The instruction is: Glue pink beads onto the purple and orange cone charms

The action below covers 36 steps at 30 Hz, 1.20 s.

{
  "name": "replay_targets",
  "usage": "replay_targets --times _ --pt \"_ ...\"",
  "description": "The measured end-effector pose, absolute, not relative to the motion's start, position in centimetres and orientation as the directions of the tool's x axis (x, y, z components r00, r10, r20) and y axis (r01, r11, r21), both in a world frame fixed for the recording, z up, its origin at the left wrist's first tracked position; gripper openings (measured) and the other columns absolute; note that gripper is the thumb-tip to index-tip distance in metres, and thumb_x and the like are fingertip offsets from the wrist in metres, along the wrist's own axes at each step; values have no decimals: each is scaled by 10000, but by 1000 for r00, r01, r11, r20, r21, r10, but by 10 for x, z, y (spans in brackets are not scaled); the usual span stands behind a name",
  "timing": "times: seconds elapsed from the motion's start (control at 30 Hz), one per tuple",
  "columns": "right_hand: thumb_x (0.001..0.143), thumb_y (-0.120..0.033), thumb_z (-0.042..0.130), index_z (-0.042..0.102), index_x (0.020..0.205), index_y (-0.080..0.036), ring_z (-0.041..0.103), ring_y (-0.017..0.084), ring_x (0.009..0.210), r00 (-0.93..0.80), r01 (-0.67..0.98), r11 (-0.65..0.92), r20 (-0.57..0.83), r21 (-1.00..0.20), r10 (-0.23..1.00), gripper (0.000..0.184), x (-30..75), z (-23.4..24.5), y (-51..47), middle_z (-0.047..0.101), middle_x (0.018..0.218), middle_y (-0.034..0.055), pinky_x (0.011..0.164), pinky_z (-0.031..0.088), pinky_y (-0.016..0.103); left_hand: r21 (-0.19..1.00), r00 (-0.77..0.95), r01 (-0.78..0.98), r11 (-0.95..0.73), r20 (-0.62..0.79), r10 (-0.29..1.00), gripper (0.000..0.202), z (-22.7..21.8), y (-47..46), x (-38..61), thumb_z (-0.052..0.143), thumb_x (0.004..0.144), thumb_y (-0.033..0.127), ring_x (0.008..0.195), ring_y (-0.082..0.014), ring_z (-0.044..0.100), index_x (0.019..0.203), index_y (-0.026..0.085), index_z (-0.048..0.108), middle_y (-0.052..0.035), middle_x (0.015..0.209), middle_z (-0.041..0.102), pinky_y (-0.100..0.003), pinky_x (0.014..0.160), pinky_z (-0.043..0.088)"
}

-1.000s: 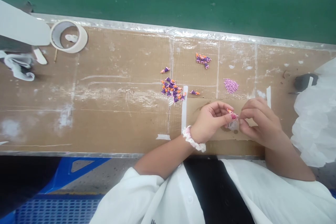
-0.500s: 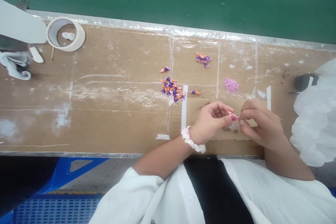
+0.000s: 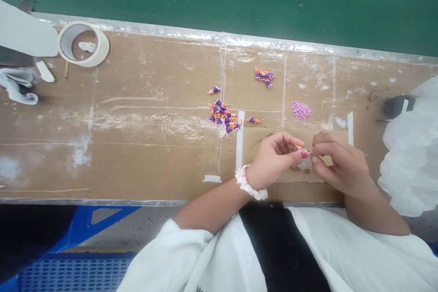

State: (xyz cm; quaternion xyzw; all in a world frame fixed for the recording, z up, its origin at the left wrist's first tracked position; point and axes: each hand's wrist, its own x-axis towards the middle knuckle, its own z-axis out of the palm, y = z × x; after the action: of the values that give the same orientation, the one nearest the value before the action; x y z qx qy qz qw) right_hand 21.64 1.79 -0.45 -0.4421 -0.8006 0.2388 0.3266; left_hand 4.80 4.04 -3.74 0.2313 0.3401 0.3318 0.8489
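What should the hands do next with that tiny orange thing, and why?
Probably the right hand should gently press the tiny orange-and-purple piece into the small clear plastic piece, because the left hand seems to hold them together right there.

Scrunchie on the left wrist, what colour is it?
The scrunchie is white with pale pink patches, seen in the head view.
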Motion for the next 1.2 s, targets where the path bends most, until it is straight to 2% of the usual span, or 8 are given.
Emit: replay_targets --times 0.13,0.3,0.73,0.87,1.03,1.2 --pt "785 -29 554 510 868 -215 536 151 654 -382 563 480 303 -673 873 208 218 -7 17 499 748 14 551 456 281 635 529 -394 664 -434 729 311 -36 39 48 814 629 336 573 -59 557 763 133 619 3 654 602 -177 525 481" --pt "789 -26 555 509 887 -217 534 150 661 -373 578 480 309 -660 875 219 216 -9 16 500 755 17 555 456 278 645 495 -405 648 -442 749 327 -36 37 50 817 619 354 582 -65 563 757 140 612 3 656 604 -184 540 489" --pt "805 -6 549 500 883 -202 497 126 633 -363 607 480 317 -634 876 217 214 -6 15 490 755 17 525 426 260 636 442 -468 614 -433 785 296 -34 34 53 834 602 275 589 -55 559 734 144 604 21 655 606 -177 561 483" --pt "796 -10 585 531 905 -191 515 132 639 -351 596 518 381 -614 855 218 215 -4 17 514 756 20 535 440 269 615 477 -504 606 -386 789 241 -38 35 53 799 664 275 597 -54 568 768 150 620 16 682 626 -175 566 480" --pt "790 -75 651 588 1047 -202 562 158 673 -355 572 620 519 -537 777 294 217 -2 21 574 809 39 553 479 289 560 562 -558 613 -288 775 207 -45 38 51 781 692 250 717 -87 628 824 165 647 -9 807 687 -205 657 513" --pt "787 -78 684 596 1138 -202 608 164 726 -389 630 640 533 -440 751 382 216 -10 18 619 866 60 599 524 282 560 609 -543 626 -252 752 210 -47 40 48 774 702 249 697 -84 626 864 182 659 9 754 669 -201 646 505"
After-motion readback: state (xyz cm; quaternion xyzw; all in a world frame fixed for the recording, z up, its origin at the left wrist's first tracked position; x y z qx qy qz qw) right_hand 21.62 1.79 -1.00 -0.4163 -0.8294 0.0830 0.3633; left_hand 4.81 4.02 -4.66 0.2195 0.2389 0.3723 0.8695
